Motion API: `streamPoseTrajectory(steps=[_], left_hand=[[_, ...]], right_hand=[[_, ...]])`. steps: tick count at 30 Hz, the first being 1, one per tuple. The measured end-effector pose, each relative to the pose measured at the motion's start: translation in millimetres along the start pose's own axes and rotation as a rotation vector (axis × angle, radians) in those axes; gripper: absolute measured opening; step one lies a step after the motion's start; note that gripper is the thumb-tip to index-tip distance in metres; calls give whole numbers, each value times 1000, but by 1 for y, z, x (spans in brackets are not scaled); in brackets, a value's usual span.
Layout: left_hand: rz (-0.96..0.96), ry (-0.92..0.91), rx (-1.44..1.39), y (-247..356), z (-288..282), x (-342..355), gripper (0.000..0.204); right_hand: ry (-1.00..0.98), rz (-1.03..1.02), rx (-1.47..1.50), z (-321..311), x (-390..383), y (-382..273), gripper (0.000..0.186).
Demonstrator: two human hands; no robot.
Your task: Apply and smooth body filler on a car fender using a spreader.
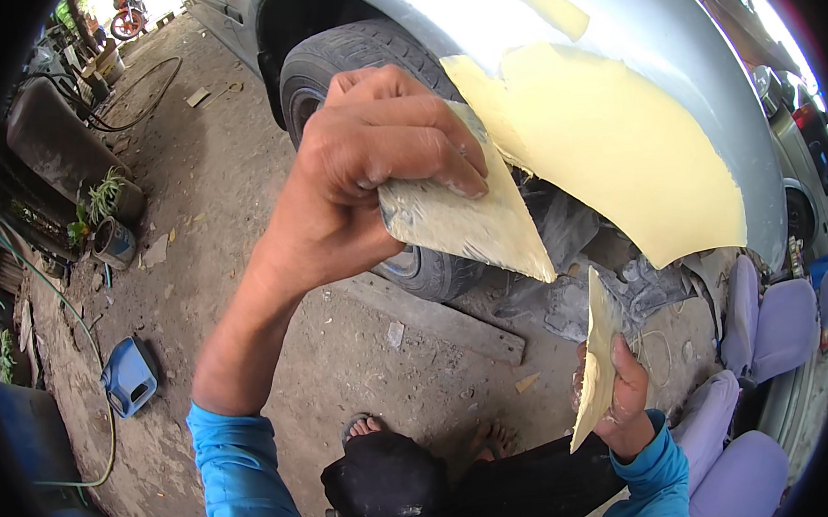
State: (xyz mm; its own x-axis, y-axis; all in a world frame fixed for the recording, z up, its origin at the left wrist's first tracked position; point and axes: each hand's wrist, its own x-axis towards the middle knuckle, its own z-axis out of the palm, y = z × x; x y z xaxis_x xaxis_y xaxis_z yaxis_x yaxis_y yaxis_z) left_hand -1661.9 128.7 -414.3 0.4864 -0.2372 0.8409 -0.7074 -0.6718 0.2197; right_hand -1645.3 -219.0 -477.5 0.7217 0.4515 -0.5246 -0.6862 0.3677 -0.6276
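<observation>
My left hand (371,153), raised in front of the wheel, grips a flat putty spreader (473,223) smeared with pale yellow filler and dark streaks. The spreader's edge overlaps the car's yellow patch in view; whether they touch I cannot tell. Lower down, my right hand (629,392) holds a thin putty board (598,338), its near face coated in yellow filler and seen almost edge-on. A broad layer of yellow filler (628,140) covers the lower corner of the silver-blue car body (679,48), and a smaller yellow patch (556,11) lies above it.
Beside the car's tyre (357,60), a wooden plank (436,318) rests on the dirt ground. Lavender car seats (743,466) stand at the right. A blue plastic container (130,376), a hose (101,368) and a potted plant (111,239) are on the left.
</observation>
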Motion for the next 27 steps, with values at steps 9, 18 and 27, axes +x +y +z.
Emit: streamPoseTrajectory(steps=[9,18,27], left_hand=[[-66,40,-24,16,22,-12,25],[25,112,4,87,61,-52,27],[-35,-157,-72,123,91,-79,41]], right_hand=[[19,18,44,-4,6,0,49],[-188,172,-164,-7,16,15,73],[-215,149,-211,6,12,16,71]])
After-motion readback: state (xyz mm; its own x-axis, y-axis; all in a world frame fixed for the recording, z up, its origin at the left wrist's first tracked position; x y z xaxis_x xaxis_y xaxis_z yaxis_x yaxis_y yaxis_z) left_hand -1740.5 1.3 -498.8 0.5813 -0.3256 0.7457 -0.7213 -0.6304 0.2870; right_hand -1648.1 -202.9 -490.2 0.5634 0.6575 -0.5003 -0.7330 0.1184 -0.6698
